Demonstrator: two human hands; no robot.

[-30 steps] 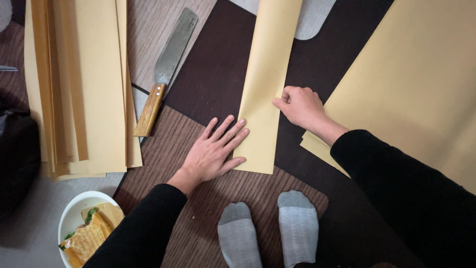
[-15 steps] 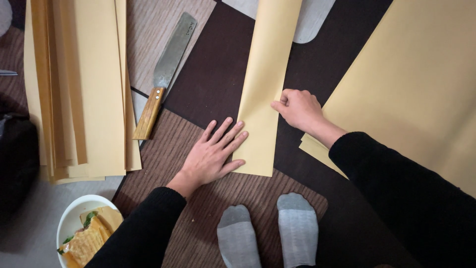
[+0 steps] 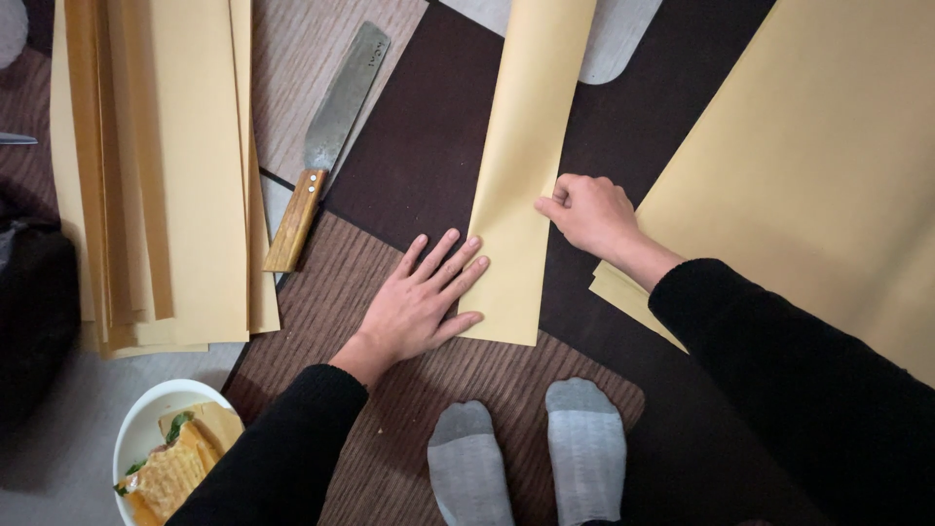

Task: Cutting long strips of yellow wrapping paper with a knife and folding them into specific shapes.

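A long folded strip of tan paper (image 3: 526, 146) lies on a dark mat in front of me. My left hand (image 3: 419, 297) rests flat, fingers spread, with the fingertips pressing the strip's left edge near its lower end. My right hand (image 3: 589, 214) is curled into a loose fist with the knuckles and thumb against the strip's right edge, a little higher up. Neither hand lifts the paper off the floor.
A stack of similar tan strips (image 3: 161, 166) lies at the left. A wide-bladed knife with a wooden handle (image 3: 326, 146) lies between stack and strip. Large tan sheets (image 3: 828, 166) spread at the right. A white bowl of food (image 3: 166, 453) sits lower left. My grey-socked feet (image 3: 526, 448) are below.
My right hand has slid slightly upward along the strip's right edge. My left hand has stayed flat in the same place.
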